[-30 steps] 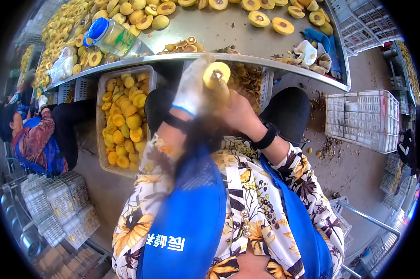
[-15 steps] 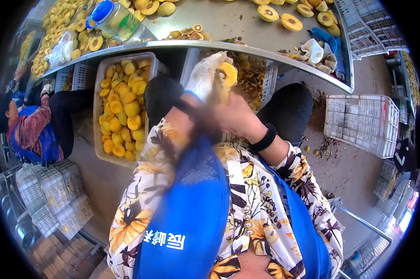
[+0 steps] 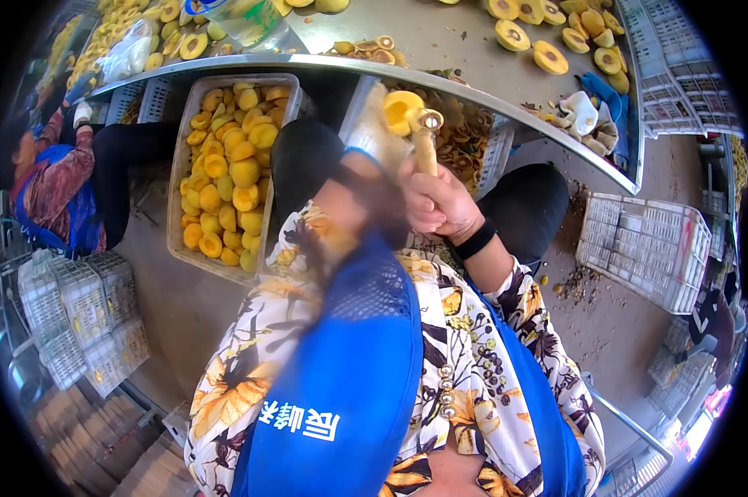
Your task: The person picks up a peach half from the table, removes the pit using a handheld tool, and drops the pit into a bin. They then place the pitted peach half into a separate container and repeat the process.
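My left hand [image 3: 375, 131], in a white knit glove, is closed around a yellow peach half [image 3: 401, 111], its hollowed cut face turned up. Bare fingers of my right hand [image 3: 442, 197] wrap the light handle of a pitting tool [image 3: 426, 156]. The tool's metal ring stands upright right beside the fruit's edge. Beneath both hands, between my knees, is a white crate [image 3: 496, 157] of pits and brownish scraps. A pale tub [image 3: 243, 79] heaped with yellow fruit halves stands left of my knee.
Ahead runs a metal table [image 3: 448, 50] with a raised edge. On it lie cut peach halves [image 3: 549, 57], a water bottle [image 3: 254, 23] and a blue-and-white cloth [image 3: 585, 112]. A white crate [image 3: 643, 248] stands at right; stacked crates [image 3: 84, 315] and a seated person [image 3: 59, 195] are at left.
The pitting tool has come away from the fruit, its ring now showing upright. The brown centre seen in the peach half is now a yellow hollow. The view has shifted slightly.
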The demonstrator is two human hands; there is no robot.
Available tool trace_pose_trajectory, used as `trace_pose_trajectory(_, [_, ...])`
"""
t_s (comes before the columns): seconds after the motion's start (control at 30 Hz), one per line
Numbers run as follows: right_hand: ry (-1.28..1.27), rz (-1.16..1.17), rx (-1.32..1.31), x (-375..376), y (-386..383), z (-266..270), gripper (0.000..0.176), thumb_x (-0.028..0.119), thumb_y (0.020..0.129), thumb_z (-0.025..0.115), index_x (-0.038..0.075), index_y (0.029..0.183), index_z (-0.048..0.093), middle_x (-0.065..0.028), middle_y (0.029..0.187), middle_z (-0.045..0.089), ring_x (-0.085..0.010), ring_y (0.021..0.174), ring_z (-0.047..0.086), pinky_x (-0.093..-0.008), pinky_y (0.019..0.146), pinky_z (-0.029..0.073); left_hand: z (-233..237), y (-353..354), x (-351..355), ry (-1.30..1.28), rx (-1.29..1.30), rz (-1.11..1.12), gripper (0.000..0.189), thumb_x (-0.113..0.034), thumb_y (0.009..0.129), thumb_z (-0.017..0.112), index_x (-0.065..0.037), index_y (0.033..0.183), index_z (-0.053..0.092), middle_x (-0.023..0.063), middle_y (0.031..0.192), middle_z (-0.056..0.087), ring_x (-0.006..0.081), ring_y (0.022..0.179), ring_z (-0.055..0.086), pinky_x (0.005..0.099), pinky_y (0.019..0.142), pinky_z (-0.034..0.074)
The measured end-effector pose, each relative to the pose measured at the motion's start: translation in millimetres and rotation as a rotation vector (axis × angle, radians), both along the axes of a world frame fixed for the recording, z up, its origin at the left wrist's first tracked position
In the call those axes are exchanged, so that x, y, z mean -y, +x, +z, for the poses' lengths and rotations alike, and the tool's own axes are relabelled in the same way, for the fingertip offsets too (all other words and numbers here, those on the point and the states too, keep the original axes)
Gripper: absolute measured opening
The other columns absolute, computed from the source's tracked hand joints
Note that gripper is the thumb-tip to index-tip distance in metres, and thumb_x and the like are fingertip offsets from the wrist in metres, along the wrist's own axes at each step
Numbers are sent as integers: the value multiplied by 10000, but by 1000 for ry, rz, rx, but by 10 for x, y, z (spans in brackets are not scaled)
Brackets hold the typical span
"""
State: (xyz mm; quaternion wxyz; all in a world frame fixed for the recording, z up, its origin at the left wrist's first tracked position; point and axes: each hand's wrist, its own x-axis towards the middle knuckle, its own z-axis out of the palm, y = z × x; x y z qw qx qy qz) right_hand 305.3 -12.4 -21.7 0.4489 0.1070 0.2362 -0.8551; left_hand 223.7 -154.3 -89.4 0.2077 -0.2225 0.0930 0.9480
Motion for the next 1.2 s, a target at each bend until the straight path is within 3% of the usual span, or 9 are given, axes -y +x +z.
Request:
trace_pose_trajectory(0.1, [439,233,-373,-41,-127,-158,188,115,896,495,76,1080,511,-42,607,468,-155,389,424,-282,368,368,243,52,258,-404,160,228,600,-577,905,404,-35,1140,508,174,1070,595,347,952,565,535,819,474])
trace_pose_trajectory(0.2, [1481,292,-1806,-149,-96,-382,336,116,810,571,91,1139,508,-121,721,536,-293,580,543,-383,536,476,-83,200,1097,-400,-112,257,589,-599,861,464,-47,1033,580,140,979,636,336,912,589,534,841,449])
trace_pose_trajectory(0.27, [1518,236,-1488,-172,-173,-167,327,116,762,606,77,1081,548,-175,821,551,-370,765,555,-442,665,477,289,313,1363,-763,140,542,580,-602,856,459,-93,1118,547,96,1023,637,320,929,594,599,862,401])
trace_pose_trajectory(0.4, [1736,-173,-1617,-224,-738,426,177,146,811,580,52,953,530,-191,788,571,-387,677,582,-455,582,482,-34,696,2313,-1600,184,672,575,-460,890,540,55,1144,567,121,1013,613,217,886,600,332,753,522])
trace_pose_trajectory(0.53, [2262,-134,-1570,-676,-1875,162,147,142,834,504,75,957,548,-159,937,574,-346,764,617,-447,642,508,-116,1050,2793,-2590,527,68,517,-498,852,555,-47,1091,639,187,1083,623,299,977,597,367,868,461])
trace_pose_trajectory(0.73, [1985,314,-1630,-1109,-2869,-142,459,387,853,523,1,1098,561,-241,1053,610,-390,983,579,-454,863,451,8,1209,2372,-2308,-84,376,208,-197,851,624,-32,973,660,140,979,651,268,922,615,331,842,466])
trace_pose_trajectory(1.0, [2171,164,-1545,-1142,-3011,-233,481,438,704,654,26,952,633,-189,844,647,-329,760,629,-427,685,487,654,929,1177,-2181,-721,287,236,-284,830,627,-63,911,636,128,973,604,299,885,600,351,779,498])
trace_pose_trajectory(1.1, [1876,-8,-1009,-1080,-2887,-96,422,460,713,691,54,816,634,-61,574,574,-178,476,554,-324,472,447,868,819,910,-1784,-772,304,254,-218,856,631,-21,1015,610,91,932,605,197,865,605,289,770,489])
trace_pose_trajectory(1.2, [1641,-113,-1173,-618,-2449,298,427,432,736,731,58,926,655,14,549,521,-87,403,454,-239,388,366,720,462,657,-1006,-517,248,316,-222,878,623,4,1094,581,61,1013,600,143,856,598,256,779,491])
